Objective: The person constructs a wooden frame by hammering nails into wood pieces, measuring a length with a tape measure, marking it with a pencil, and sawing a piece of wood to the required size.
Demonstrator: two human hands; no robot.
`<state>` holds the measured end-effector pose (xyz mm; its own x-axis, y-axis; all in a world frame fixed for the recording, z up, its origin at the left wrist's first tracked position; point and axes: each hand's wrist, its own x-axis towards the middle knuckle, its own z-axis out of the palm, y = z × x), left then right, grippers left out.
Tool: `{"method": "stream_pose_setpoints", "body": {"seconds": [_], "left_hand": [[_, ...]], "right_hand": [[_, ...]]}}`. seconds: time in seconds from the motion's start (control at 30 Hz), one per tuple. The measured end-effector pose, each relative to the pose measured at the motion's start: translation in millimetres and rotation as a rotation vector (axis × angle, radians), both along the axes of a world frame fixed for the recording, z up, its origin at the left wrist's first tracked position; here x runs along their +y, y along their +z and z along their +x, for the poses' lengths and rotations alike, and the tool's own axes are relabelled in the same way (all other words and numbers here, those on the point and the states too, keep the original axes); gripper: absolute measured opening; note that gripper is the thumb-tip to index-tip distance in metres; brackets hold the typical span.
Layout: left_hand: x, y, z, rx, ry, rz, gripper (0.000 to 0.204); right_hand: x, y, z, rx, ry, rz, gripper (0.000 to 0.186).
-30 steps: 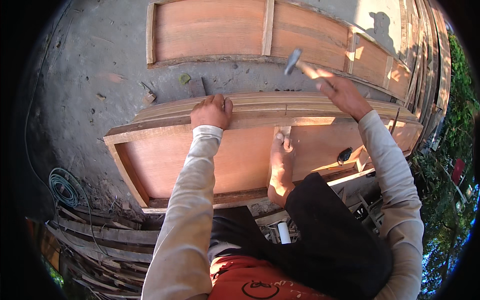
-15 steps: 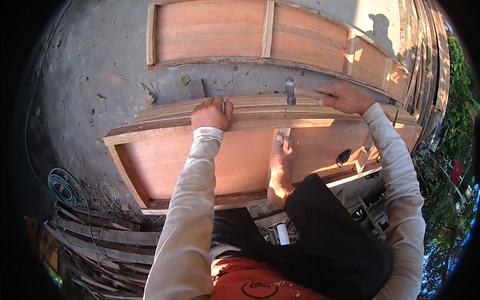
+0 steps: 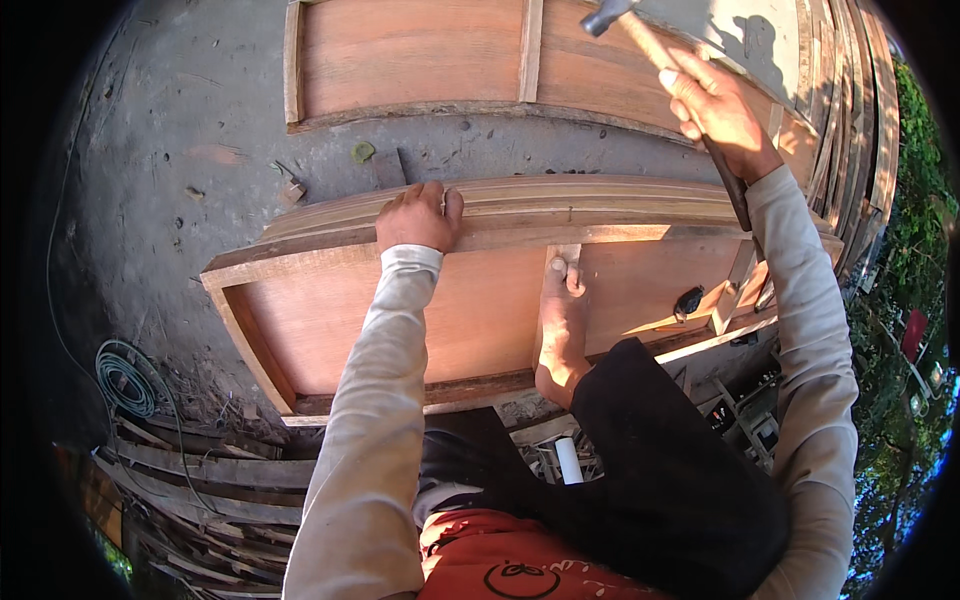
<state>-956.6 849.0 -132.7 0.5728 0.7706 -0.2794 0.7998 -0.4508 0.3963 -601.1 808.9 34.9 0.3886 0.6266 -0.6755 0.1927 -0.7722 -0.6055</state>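
My right hand [image 3: 722, 112] is closed around the wooden handle of a hammer [image 3: 648, 45], raised above and beyond the near panel. The hammer's metal head points to the upper left. A framed plywood panel [image 3: 450, 310] lies tilted before me, with a thick stack of wooden strips along its far edge. Over that wooden edge [image 3: 500, 237] my left hand [image 3: 418, 217] curls its fingers, gripping it. A thin dark upright mark, which looks like a nail [image 3: 570, 213], shows on the edge right of my left hand. My bare foot [image 3: 563, 330] presses on the panel's middle crosspiece.
Another framed panel [image 3: 410, 60] lies on the concrete farther off. A small black object [image 3: 688, 303] and a pencil [image 3: 652, 325] rest on the near panel. Long boards [image 3: 880, 130] line the right side. A coiled hose [image 3: 126, 382] and stacked planks [image 3: 215, 465] are at the lower left.
My right hand has lifted the hammer up and away from the panel's edge, swinging its head toward the far side. My left hand and foot keep their places.
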Motion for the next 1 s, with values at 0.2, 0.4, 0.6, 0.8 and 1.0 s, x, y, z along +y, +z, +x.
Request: {"method": "stream_pose_setpoints", "body": {"seconds": [0.2,0.4,0.6,0.8,1.0], "left_hand": [[-14,-6,2,0.047,-0.012,-0.068,0.026],[-4,-3,5,-0.055,-0.005,0.012,0.028],[-7,-9,1,-0.051,0.006,0.005,0.028],[5,-5,1,-0.035,0.014,0.009,0.029],[-2,-12,5,-0.079,0.005,0.021,0.029]], "right_hand": [[-59,-33,-24,-0.139,-0.113,-0.210,0.052],[-4,1,21,-0.035,0.017,0.021,0.054],[-40,-33,-25,-0.036,-0.169,-0.122,0.057],[-3,-5,9,0.039,0.081,-0.141,0.053],[-41,-43,-10,-0.126,-0.244,0.101,0.048]]}}
